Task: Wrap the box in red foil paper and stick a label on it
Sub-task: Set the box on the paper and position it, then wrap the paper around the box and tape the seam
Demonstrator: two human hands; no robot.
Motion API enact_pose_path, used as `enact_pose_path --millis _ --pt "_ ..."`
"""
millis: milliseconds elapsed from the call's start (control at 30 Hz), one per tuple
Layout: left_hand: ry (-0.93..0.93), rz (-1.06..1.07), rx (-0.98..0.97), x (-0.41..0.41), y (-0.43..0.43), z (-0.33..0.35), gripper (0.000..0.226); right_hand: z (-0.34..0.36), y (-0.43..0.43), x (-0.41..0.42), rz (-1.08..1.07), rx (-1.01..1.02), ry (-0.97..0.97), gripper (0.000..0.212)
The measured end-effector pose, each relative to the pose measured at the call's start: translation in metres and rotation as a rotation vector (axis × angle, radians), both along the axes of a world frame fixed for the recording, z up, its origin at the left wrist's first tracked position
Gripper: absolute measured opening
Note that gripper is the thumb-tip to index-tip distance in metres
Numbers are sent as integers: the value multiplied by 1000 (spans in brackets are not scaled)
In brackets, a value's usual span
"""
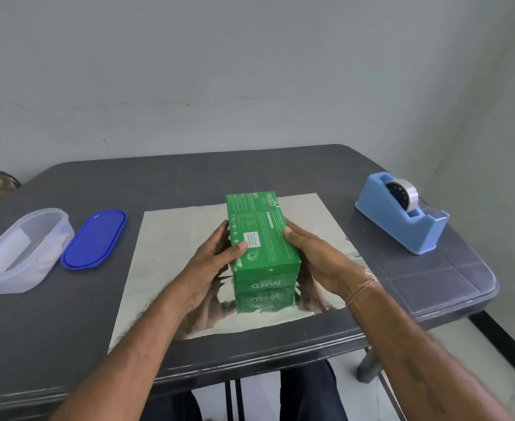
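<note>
We grip the box [259, 235] from both sides: our left hand [210, 262] curls round its left side with the thumb on top, and our right hand [313, 253] curls round its right side. The box rests on the foil [171, 253], silver face up, on the table [189, 177]. A tape dispenser [401, 214] sits at the right, a tub [22, 250] and lid [93, 238] at the left.

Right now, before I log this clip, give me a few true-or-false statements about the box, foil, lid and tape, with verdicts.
1. The left hand and right hand both hold the green box. True.
2. The blue lid is closed on the clear container. False: it lies beside the container on the table.
3. The foil sheet lies flat under the box, silvery side up. True.
4. The tape dispenser stands on the foil. False: it stands on the table, apart from the foil, to the right.
</note>
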State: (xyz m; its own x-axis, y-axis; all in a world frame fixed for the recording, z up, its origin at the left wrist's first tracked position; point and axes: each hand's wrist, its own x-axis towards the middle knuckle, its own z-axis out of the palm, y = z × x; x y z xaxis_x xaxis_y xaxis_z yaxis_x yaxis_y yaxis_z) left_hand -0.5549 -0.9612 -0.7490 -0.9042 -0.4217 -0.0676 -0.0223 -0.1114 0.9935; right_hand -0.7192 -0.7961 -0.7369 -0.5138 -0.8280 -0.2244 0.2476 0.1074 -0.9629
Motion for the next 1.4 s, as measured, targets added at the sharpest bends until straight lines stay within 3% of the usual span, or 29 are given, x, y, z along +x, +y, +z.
enact_pose_path --millis 167,467,1133,1200,1267,1333,1400 --pt "11 16 -2 0 2 -4 55 -3 -1 3 -38 -8 -2 42" --pt "-31 55 -38 -1 1 -10 80 -2 -2 7 -68 13 13 42" --pt "-75 67 -128 6 10 3 64 -4 -1 9 -114 1 -20 40" --pt "-68 65 -135 7 13 7 64 -2 3 8 -133 38 48 42" --pt "-49 67 -149 9 17 11 64 -1 15 -1 -251 152 297 49" --pt "-35 70 -154 10 20 15 64 -2 31 -17 -401 376 622 57" --pt "-20 73 -161 11 22 17 64 0 45 -29 -423 655 799 63"
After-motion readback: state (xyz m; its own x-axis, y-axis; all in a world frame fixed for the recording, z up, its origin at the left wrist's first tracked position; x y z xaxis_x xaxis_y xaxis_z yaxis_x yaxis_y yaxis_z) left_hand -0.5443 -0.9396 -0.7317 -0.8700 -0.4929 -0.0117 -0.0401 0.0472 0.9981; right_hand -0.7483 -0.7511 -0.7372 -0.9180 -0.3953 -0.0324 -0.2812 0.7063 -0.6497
